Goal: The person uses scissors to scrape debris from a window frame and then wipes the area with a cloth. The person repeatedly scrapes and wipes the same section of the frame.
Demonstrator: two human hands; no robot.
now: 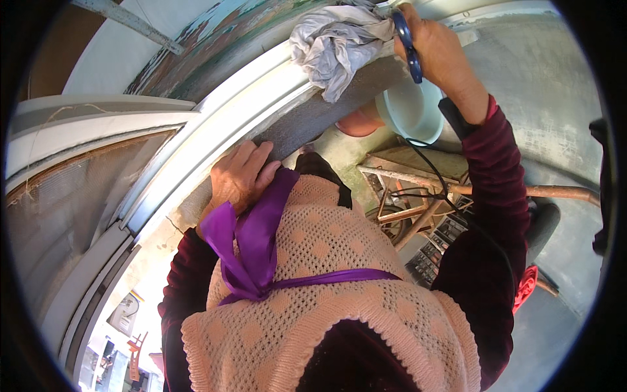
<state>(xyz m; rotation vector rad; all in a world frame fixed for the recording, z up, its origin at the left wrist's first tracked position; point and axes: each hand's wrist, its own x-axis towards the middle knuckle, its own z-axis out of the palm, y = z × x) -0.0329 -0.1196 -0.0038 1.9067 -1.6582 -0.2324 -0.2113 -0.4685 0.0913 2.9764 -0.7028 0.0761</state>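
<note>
At the top, my right hand (438, 56) grips a bunched, damp-looking grey-white cloth (340, 41), which lies on the white window frame (235, 110) at its right end. A dark blue bracelet (408, 46) circles that hand near the wrist. My left hand (240, 174) rests with bent fingers on the grey sill (303, 117) beside the frame and holds nothing. Below my right hand stands a pale blue plastic basin (414, 112), partly hidden by the hand, with a reddish rounded vessel (360, 122) beside it.
A mesh-screened window sash (83, 181) stands at the left. To the right of my body are a rusty metal-framed cart with wooden handles (553, 192), a black cable (433, 169) and a grey wall (534, 88). A purple ribbon (262, 230) hangs at my waist near my left hand.
</note>
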